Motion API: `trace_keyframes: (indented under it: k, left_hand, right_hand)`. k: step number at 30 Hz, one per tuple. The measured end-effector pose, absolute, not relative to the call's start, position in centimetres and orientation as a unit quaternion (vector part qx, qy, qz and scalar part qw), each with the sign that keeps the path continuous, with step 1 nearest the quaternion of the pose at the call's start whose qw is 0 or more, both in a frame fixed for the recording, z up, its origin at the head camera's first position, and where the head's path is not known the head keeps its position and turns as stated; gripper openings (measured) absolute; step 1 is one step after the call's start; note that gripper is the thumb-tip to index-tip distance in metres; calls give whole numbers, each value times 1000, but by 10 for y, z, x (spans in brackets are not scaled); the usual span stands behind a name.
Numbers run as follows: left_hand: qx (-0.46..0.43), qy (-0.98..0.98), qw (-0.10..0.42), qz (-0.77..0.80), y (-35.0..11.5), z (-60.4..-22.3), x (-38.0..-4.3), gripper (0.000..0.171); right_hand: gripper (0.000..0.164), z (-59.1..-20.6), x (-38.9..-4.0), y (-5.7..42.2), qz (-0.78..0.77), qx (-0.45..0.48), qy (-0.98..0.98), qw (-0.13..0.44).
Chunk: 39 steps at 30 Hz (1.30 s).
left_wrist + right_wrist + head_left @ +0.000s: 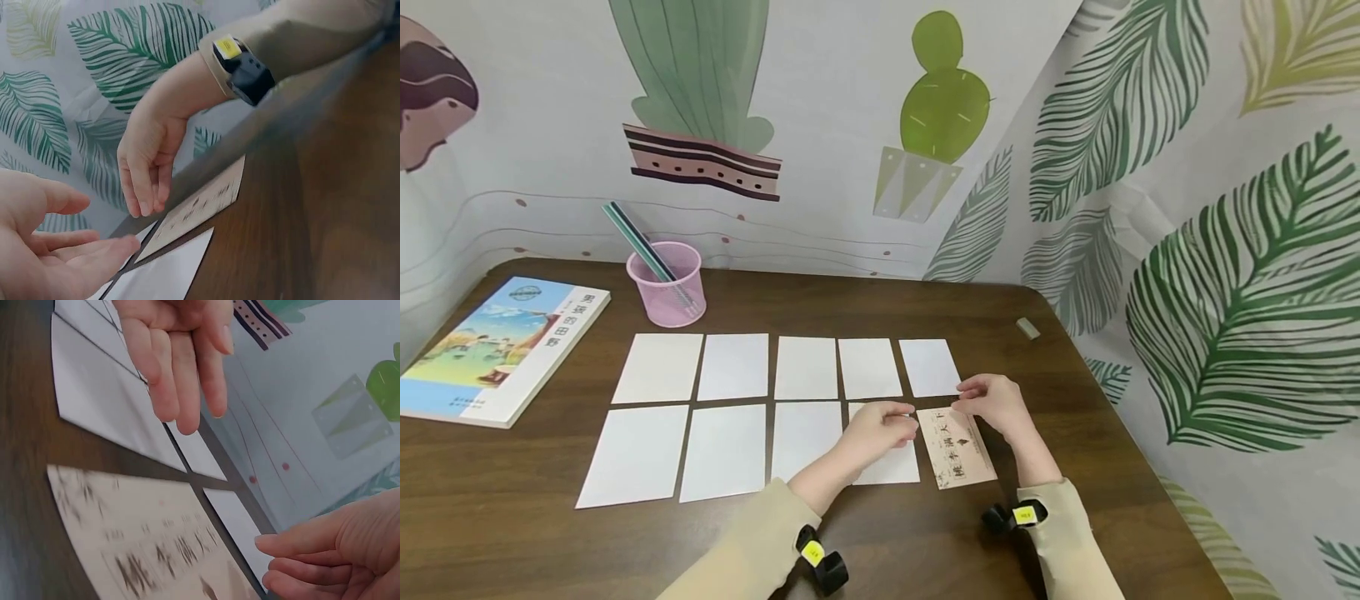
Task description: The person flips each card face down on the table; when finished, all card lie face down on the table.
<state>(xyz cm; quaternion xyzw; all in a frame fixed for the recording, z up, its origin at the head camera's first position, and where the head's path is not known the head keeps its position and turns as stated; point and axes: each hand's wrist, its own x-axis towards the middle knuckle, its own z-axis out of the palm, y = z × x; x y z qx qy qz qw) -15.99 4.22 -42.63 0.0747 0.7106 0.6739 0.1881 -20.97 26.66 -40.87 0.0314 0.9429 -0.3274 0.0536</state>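
A beige printed card (957,447) with dark Chinese characters and leafy decoration lies at the right end of the lower row of cards. Its neighbours are blank white cards (656,369), laid in two rows. My left hand (877,433) hovers over the white card just left of the printed one, fingers extended and thumb apart, holding nothing. Over the printed card's far edge is my right hand (994,405), its fingertips close to the corner of the far-right white card (929,367). In the right wrist view its thumb and loosely bent fingers (312,575) have nothing between them.
A pink cup (667,287) with striped pencils stands behind the cards. To the left lies a thick book (501,346) with a colourful cover. A small eraser-like block (1027,328) sits near the table's back right corner. A patterned wall covering borders the dark wooden table (497,467).
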Motion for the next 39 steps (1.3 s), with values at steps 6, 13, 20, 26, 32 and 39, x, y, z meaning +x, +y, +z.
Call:
trace_keyframes:
  k: [6, 13, 20, 26, 32, 39]
  left_hand:
    - [133, 776, 113, 605, 58, -424, -169, 50]
    - [165, 832, 97, 521, 72, -424, -181, 69]
    - [218, 884, 88, 404, 82, -424, -179, 83]
    - [247, 900, 88, 349, 87, -426, -177, 96]
    - [250, 907, 86, 327, 88, -428, -175, 102]
    - [253, 918, 75, 296, 90, -431, -174, 102]
  right_hand:
    - [37, -409, -207, 284, -316, 11, 946, 67]
    - [46, -410, -203, 289, -300, -29, 949, 90]
    - [51, -412, -200, 289, -297, -54, 949, 93]
    - [56, -411, -199, 291, -295, -73, 946, 110]
    - [62, -411, -198, 293, -296, -90, 943, 124]
    - [66, -411, -194, 293, -287, -92, 943, 138]
